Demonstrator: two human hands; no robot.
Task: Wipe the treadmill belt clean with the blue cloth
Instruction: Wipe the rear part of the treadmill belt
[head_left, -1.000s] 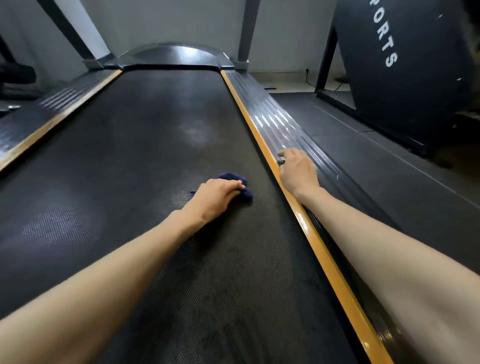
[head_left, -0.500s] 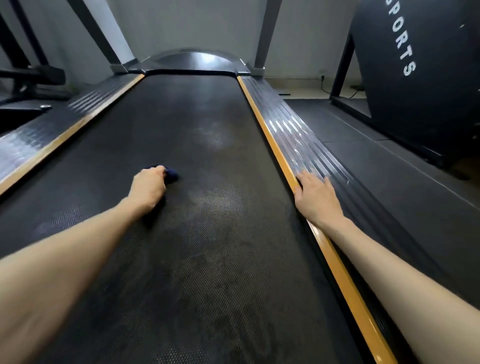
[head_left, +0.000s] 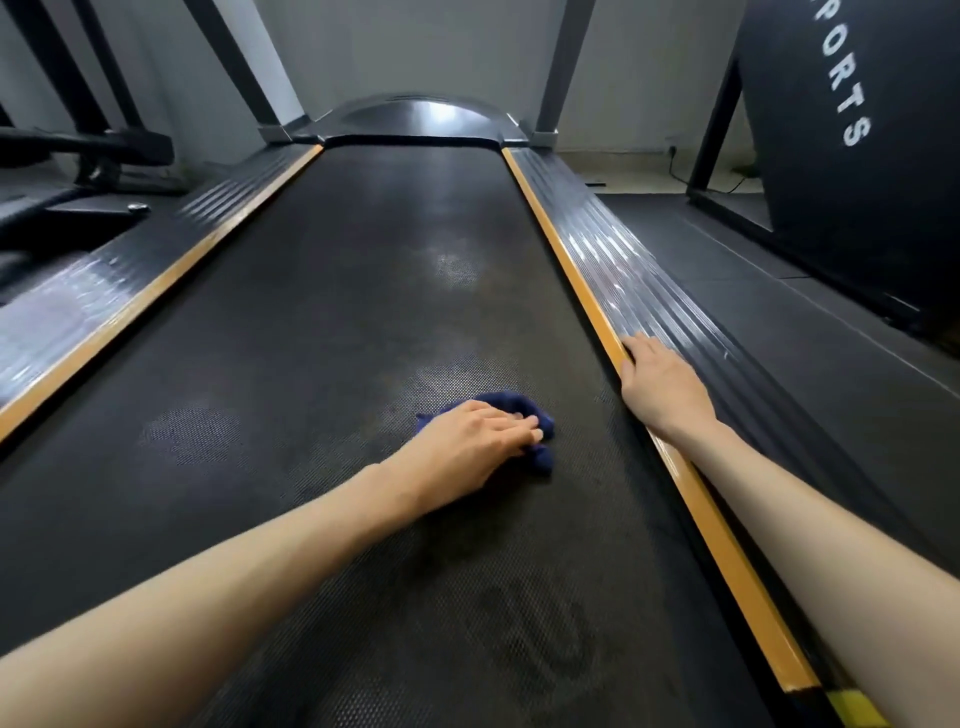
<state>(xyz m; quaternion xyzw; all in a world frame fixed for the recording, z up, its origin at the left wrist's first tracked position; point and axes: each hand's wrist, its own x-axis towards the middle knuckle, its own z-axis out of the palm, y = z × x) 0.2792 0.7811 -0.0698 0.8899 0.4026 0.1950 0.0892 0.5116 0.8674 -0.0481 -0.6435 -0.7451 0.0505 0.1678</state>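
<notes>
The black textured treadmill belt (head_left: 322, 322) runs away from me between two orange-edged side rails. A bunched dark blue cloth (head_left: 514, 406) lies on the belt right of centre. My left hand (head_left: 475, 447) lies on top of the cloth with fingers curled over it, pressing it to the belt; most of the cloth is hidden under the hand. My right hand (head_left: 662, 387) rests flat on the right side rail (head_left: 644, 270), fingers straight along the orange strip. Pale smudges and damp patches show on the belt.
The left side rail (head_left: 156, 291) borders the belt. The motor cover (head_left: 415, 117) and two upright posts stand at the far end. A dark machine marked with letters (head_left: 852, 130) stands on the floor mat to the right. Another machine's frame (head_left: 78, 150) sits at far left.
My left hand has swept the cloth from the belt's left-centre back to the right, toward the right rail. My right hand stays on the rail, slightly shifted.
</notes>
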